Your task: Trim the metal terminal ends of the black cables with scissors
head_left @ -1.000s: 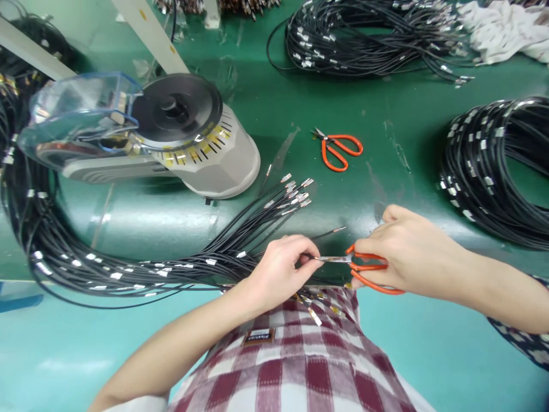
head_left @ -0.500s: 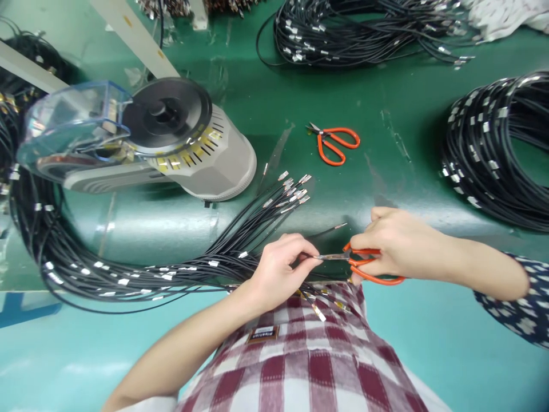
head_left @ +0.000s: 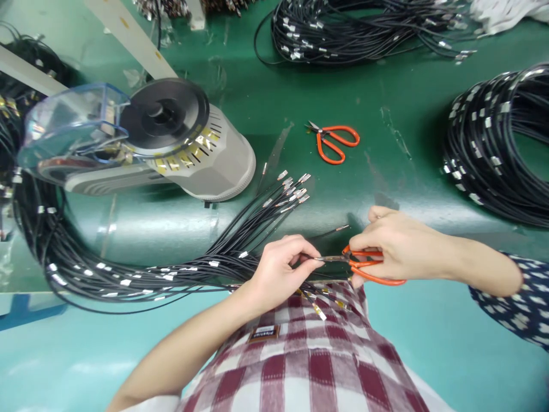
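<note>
My right hand (head_left: 392,243) is closed round the orange handles of a pair of scissors (head_left: 372,269), whose blades point left. At the blade tips, my left hand (head_left: 289,260) pinches a black cable between thumb and fingertips; its end there is mostly covered by the fingers. A bundle of black cables (head_left: 231,240) with white tags runs from the left to beside and under my left hand. Their metal-tipped ends (head_left: 295,191) fan out above it. One loose cable end (head_left: 342,228) lies just above the scissors. More ends with yellow and white tags (head_left: 318,311) hang over the table edge against the apron.
A second pair of orange-handled scissors (head_left: 332,143) lies mid-table. A grey tape dispenser (head_left: 223,157) with a black disc stands at left. Coiled black cables (head_left: 480,149) sit at right, another cable bundle (head_left: 343,34) at the back. White cloth (head_left: 497,14) lies at far right.
Both hands keep nearly the same place and hold, with the blades still at my left fingertips. The view has shifted slightly.
</note>
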`<state>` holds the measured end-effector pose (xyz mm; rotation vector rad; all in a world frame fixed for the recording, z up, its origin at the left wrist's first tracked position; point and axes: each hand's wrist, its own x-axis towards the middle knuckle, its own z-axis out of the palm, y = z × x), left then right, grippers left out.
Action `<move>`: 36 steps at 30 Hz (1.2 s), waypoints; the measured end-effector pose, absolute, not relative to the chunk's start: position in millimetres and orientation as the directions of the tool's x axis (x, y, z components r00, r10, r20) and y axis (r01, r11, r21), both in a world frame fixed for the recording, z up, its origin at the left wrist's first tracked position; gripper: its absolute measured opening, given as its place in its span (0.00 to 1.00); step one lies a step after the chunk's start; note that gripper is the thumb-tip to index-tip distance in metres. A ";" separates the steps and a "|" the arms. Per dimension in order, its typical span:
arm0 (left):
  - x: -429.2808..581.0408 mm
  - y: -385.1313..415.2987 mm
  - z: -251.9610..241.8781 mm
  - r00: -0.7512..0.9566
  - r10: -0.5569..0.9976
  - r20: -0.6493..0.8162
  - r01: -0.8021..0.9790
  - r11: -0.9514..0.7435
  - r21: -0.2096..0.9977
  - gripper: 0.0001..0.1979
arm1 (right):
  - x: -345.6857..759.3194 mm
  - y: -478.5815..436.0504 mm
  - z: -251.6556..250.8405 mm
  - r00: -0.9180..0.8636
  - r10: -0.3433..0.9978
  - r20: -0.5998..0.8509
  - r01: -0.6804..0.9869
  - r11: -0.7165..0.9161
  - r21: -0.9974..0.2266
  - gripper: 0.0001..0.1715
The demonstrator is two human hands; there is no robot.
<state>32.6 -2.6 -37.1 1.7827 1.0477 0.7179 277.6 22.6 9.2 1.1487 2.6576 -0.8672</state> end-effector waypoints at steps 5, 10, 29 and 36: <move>31.8 -3.8 -39.9 0.469 0.880 0.075 0.345 -0.260 0.902 0.04 | 274.7 20.7 12.6 -0.751 0.630 -0.198 0.658 0.688 -0.306 0.19; 31.0 -5.6 -40.1 0.465 0.880 0.100 0.329 -0.277 0.903 0.04 | 273.8 19.7 9.8 -0.778 0.600 -0.188 0.628 0.734 -0.257 0.20; 30.3 -5.7 -42.3 0.479 0.869 0.127 0.331 -0.312 0.890 0.05 | 270.3 18.9 13.5 -0.782 0.574 -0.242 0.616 0.772 -0.157 0.16; 31.6 -7.0 -44.5 0.477 0.872 0.110 0.317 -0.287 0.904 0.05 | 274.2 17.3 3.7 -0.754 0.626 -0.201 0.657 0.705 -0.268 0.21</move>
